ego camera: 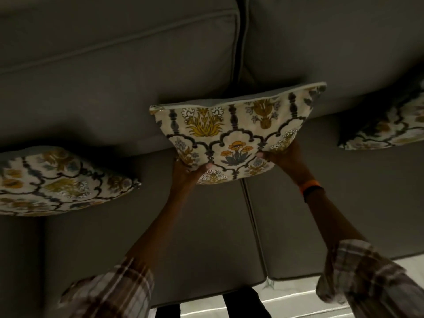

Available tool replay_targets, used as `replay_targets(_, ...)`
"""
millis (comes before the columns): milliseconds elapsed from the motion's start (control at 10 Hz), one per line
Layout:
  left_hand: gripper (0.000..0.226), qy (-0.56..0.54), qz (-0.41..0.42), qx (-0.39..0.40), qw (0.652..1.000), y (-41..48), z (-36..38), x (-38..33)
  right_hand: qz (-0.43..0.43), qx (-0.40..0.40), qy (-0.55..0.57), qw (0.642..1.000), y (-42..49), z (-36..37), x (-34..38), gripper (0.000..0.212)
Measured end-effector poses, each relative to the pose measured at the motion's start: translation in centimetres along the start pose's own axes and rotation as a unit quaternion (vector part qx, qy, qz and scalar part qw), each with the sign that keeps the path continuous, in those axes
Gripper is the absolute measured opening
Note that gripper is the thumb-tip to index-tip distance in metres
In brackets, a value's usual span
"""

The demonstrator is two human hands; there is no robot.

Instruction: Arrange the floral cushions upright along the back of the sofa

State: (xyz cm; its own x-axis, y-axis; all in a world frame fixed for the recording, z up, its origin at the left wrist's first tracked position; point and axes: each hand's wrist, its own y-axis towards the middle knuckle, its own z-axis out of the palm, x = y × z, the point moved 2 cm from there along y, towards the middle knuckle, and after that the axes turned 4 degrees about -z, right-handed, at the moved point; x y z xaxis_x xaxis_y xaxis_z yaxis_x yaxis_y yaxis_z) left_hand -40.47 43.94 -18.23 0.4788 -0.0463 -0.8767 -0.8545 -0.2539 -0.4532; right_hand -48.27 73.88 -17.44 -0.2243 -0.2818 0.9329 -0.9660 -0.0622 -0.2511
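A cream floral cushion (231, 129) with yellow, orange and blue flowers stands against the grey sofa back (119, 72), over the gap between the two seats. My left hand (187, 172) grips its lower left edge, and my right hand (283, 154) grips its lower right edge. A second floral cushion (57, 182) leans at the left against the backrest. A third floral cushion (385, 125) sits at the right, partly in shadow and cut off by the frame.
The grey seat cushions (206, 226) spread below my arms, split by a seam in the middle. A pale floor (298, 301) shows beneath the sofa's front edge. An orange band (309, 185) circles my right wrist.
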Motion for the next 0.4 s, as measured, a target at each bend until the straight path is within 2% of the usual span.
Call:
replay_targets(100, 0.109, 0.001, 0.008, -0.025, 1.000, 0.2, 0.0, -0.4, -0.003, -0.008, 0.024, 1.000, 0.1, 0.0, -0.6, 0.108)
replay_targets(300, 0.090, 0.043, 0.033, -0.013, 0.998, -0.1, -1.0, 0.5, -0.007, -0.060, -0.048, 0.997, -1.3, 0.8, -1.4, 0.097)
replay_targets(400, 0.101, 0.088, 0.058, -0.006, 0.994, -1.2, -1.5, 1.5, 0.025, -0.132, -0.052, 0.990, -4.2, 4.1, -2.7, 0.117)
